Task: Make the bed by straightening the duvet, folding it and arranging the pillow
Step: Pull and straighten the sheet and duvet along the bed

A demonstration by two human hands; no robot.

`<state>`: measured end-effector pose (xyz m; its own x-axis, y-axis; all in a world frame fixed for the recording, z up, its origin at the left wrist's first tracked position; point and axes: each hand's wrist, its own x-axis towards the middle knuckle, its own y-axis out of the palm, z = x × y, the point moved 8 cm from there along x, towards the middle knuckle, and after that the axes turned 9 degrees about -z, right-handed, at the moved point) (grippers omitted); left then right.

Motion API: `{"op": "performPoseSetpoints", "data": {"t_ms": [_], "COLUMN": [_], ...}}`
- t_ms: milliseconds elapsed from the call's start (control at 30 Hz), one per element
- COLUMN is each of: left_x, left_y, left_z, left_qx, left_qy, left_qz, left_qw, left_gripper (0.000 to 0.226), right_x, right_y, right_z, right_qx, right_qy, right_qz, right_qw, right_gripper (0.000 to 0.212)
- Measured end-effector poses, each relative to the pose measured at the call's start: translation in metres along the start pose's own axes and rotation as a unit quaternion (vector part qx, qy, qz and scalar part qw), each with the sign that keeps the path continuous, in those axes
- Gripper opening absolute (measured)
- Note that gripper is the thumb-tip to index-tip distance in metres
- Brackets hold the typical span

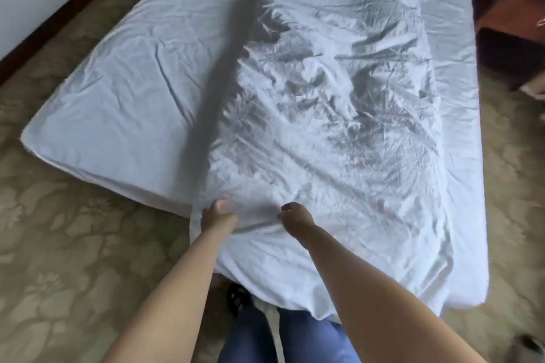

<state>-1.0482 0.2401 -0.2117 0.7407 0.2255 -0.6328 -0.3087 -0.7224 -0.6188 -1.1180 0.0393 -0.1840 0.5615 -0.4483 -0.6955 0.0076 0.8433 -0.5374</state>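
A wrinkled white duvet [339, 103] lies folded lengthwise along the right part of the bed, its long left edge casting a dark shadow on the bare white sheet [126, 91]. The duvet's near end hangs over the foot of the bed in front of me. My left hand [218, 215] grips the duvet's near left corner, fingers curled into the cloth. My right hand [295, 216] holds the same near edge a little to the right, fingers curled down into the fabric. No pillow is in view.
The mattress [88, 174] sits low on a beige floral carpet [59, 259]. A dark wooden piece of furniture [507, 23] stands at the right of the bed. A white wall with dark skirting [35, 38] runs at the far left. My blue trousers [265, 336] show below.
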Motion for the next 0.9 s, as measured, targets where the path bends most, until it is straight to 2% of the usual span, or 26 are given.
{"op": "performPoseSetpoints", "data": {"t_ms": [33, 100, 167, 233, 333, 400, 500, 600, 700, 833, 900], "left_x": [0.005, 0.018, 0.033, 0.047, 0.033, 0.018, 0.011, 0.008, 0.015, 0.019, 0.009], "left_y": [-0.001, 0.0, 0.002, 0.003, -0.011, -0.007, 0.008, 0.023, 0.026, 0.008, -0.011], "left_z": [0.01, 0.031, 0.052, 0.081, 0.113, 0.129, 0.144, 0.152, 0.153, 0.145, 0.152], "left_qx": [0.009, 0.011, 0.006, -0.023, -0.142, -0.212, -0.249, -0.319, -0.394, -0.372, -0.352], "left_qy": [-0.005, -0.021, -0.035, -0.071, -0.175, -0.227, -0.258, -0.287, -0.28, -0.211, -0.208], "left_qz": [-0.013, -0.025, -0.017, -0.018, -0.057, -0.034, 0.023, 0.07, 0.062, 0.075, 0.033], "left_qw": [1.0, 0.999, 0.999, 0.997, 0.973, 0.95, 0.933, 0.901, 0.873, 0.901, 0.912], "left_gripper": [0.056, 0.062, 0.069, 0.063, 0.048, 0.045, 0.038, 0.028, 0.017, 0.028, 0.03], "right_x": [0.002, 0.008, 0.012, 0.014, 0.013, 0.006, -0.002, -0.014, -0.027, -0.04, -0.048], "right_y": [0.005, 0.014, 0.027, 0.045, 0.077, 0.096, 0.118, 0.128, 0.137, 0.152, 0.164], "right_z": [-0.003, -0.003, 0.001, 0.002, 0.0, -0.002, -0.005, -0.004, -0.009, -0.015, -0.019], "right_qx": [0.002, -0.027, -0.045, -0.035, -0.024, -0.034, -0.086, -0.18, -0.28, -0.43, -0.476], "right_qy": [-0.002, -0.025, -0.051, -0.063, -0.073, -0.1, -0.164, -0.26, -0.303, -0.326, -0.322], "right_qz": [-0.009, -0.023, -0.025, -0.008, 0.032, 0.059, 0.08, 0.072, 0.079, 0.023, -0.011], "right_qw": [1.0, 0.999, 0.997, 0.997, 0.997, 0.993, 0.979, 0.946, 0.907, 0.842, 0.818], "right_gripper": [0.013, 0.029, 0.033, 0.032, 0.027, 0.028, 0.029, 0.034, 0.053, 0.073, 0.074]}}
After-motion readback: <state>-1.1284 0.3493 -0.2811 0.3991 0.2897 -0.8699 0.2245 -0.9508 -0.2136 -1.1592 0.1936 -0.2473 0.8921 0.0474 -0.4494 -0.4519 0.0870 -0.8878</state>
